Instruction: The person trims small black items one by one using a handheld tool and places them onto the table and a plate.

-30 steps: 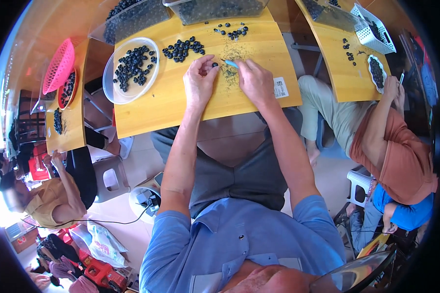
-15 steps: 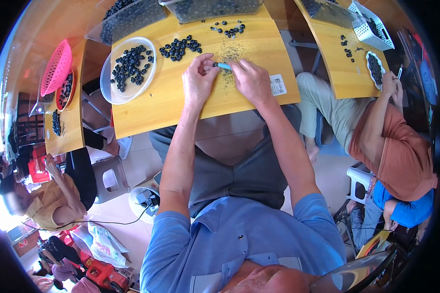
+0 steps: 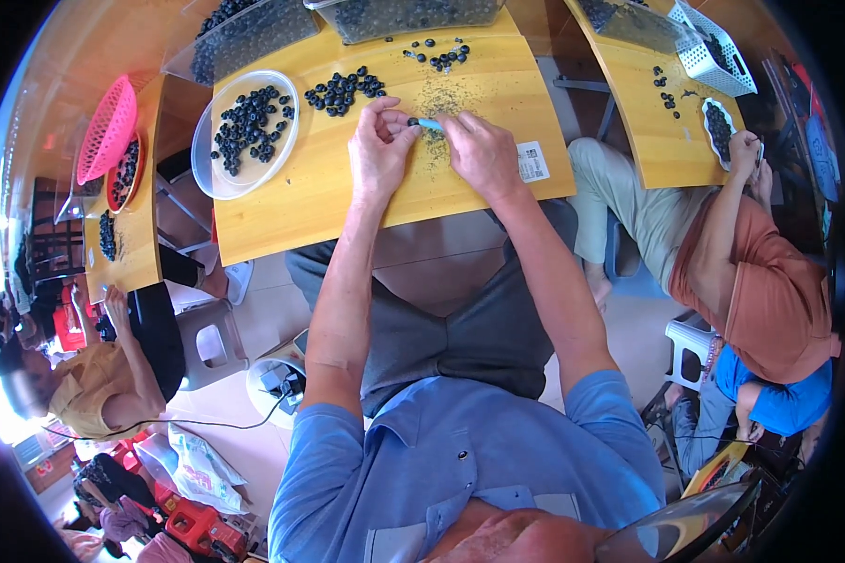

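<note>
Over the wooden table [image 3: 300, 220], my left hand [image 3: 380, 158] pinches a small dark round bead-like piece [image 3: 413, 121] between thumb and fingertips. My right hand [image 3: 483, 155] grips a slim tool with a light-blue handle [image 3: 430, 124], its end against the dark piece; the tip itself is too small to make out. Dark crumbs [image 3: 449, 97] lie scattered beneath and beyond both hands. Left of my left hand is a heap of similar dark pieces [image 3: 341, 92]. A round clear plastic tub [image 3: 203, 169] farther left holds many more.
Clear bins [image 3: 413, 23] of dark pieces line the far edge, with a small loose group [image 3: 441, 58] before them. A white printed label [image 3: 532, 161] lies by my right hand. People work at side tables, one with a white basket [image 3: 714, 56], another near a pink basket [image 3: 109, 127].
My hands have barely moved, still holding the dark piece and the tool together. The person at left has raised their hands a little; the person at right has shifted theirs slightly.
</note>
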The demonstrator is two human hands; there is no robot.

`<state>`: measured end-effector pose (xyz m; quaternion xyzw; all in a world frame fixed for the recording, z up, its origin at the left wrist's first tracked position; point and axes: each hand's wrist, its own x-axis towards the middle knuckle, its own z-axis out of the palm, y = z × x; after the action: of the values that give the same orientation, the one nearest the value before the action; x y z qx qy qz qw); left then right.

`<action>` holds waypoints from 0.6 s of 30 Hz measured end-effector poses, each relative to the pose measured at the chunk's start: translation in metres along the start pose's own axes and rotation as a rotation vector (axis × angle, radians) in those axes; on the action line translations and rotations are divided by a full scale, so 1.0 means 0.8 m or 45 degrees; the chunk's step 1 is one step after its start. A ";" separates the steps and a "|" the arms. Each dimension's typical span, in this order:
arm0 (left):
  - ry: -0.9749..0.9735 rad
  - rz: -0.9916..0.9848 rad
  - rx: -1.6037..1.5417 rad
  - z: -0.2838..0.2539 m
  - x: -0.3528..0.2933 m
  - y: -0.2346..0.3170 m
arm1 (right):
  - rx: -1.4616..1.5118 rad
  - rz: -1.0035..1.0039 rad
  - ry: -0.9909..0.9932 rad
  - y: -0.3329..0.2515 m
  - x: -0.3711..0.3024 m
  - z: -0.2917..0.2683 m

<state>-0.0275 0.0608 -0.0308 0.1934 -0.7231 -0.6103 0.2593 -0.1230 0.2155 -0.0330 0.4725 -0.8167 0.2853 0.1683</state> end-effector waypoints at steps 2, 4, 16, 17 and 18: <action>0.061 -0.025 -0.196 -0.001 -0.001 -0.003 | -0.053 0.099 -0.066 0.000 0.004 -0.001; 0.068 -0.037 -0.223 -0.003 -0.002 -0.005 | -0.110 0.200 -0.132 0.000 0.005 -0.001; 0.193 0.196 0.047 -0.010 -0.007 -0.001 | -0.096 0.127 -0.010 -0.002 0.003 0.004; 0.212 0.202 0.051 -0.015 -0.006 0.000 | -0.097 0.137 -0.017 -0.001 0.002 0.005; 0.233 0.261 0.140 -0.028 -0.008 0.002 | -0.098 0.148 -0.024 0.000 0.003 0.008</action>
<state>-0.0086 0.0475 -0.0273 0.1872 -0.7448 -0.5200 0.3740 -0.1242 0.2103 -0.0367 0.4201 -0.8546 0.2587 0.1620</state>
